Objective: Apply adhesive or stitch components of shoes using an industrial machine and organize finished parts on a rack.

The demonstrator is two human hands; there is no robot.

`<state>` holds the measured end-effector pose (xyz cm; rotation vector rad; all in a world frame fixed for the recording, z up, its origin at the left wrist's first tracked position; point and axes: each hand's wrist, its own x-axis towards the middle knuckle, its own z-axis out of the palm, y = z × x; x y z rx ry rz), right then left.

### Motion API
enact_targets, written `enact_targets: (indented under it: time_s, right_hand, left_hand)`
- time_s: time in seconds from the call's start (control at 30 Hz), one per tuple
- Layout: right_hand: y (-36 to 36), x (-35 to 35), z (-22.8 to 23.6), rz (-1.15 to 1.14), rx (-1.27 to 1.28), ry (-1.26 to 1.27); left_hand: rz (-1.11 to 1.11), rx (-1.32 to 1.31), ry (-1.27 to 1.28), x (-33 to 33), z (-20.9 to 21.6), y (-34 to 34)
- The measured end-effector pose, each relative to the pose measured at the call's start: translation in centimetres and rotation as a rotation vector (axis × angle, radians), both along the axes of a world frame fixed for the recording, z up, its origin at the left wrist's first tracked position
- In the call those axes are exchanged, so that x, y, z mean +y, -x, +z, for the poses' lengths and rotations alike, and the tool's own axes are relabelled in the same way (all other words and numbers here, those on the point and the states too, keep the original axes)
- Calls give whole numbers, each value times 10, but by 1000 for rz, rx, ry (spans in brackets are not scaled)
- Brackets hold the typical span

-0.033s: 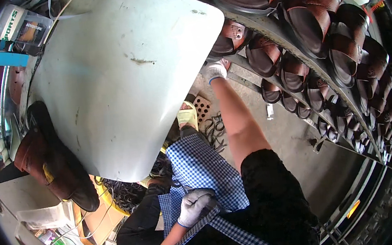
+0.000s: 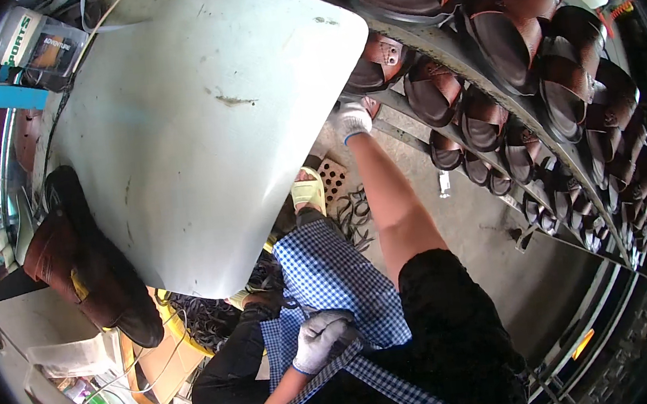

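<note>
My left hand [image 2: 322,341], in a light grey glove, rests closed over my blue checked apron [image 2: 338,267]. A thin dark piece shows by its fingers, but what the hand holds is too unclear to name. My right arm stretches forward past the white tabletop [image 2: 197,121]. At its end my right hand [image 2: 351,119], in a white glove with a blue cuff, is partly covered by the table edge, so its fingers cannot be made out. Nearest to it are brown leather sandals [image 2: 433,89] on a sloping rack [image 2: 518,106].
On the left, a brown shoe [image 2: 83,278] is mounted on a machine beside the tabletop. Dark scraps fill a yellow container [image 2: 184,335] below it. More strips [image 2: 355,216] lie on the floor near my yellow slipper [image 2: 308,194]. Further sandals [image 2: 506,25] line the upper shelf.
My right hand has shifted slightly left, further behind the table edge. The left hand stays where it was.
</note>
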<state>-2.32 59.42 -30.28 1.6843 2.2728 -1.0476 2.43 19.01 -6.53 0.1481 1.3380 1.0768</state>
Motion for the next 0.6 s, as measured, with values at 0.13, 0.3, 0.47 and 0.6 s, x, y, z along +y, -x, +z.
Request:
enact_targets:
  time_s: [0.13,0.3,0.47,0.6]
  right_hand:
    - [-54,-63,-2,-159,396,-178]
    - [-177,-66,-28,-248,6,-396]
    - [-241,-10,-14,-16,-442,-389]
    - [-242,17,-21,117,-541,-356]
  left_hand:
    - [17,26,15,-7,-9,-1]
    - [69,49,-61,0,-3,-2]
    - [212,-41,64,5,11,-2]
    - [280,-26,38,-9,11,-4]
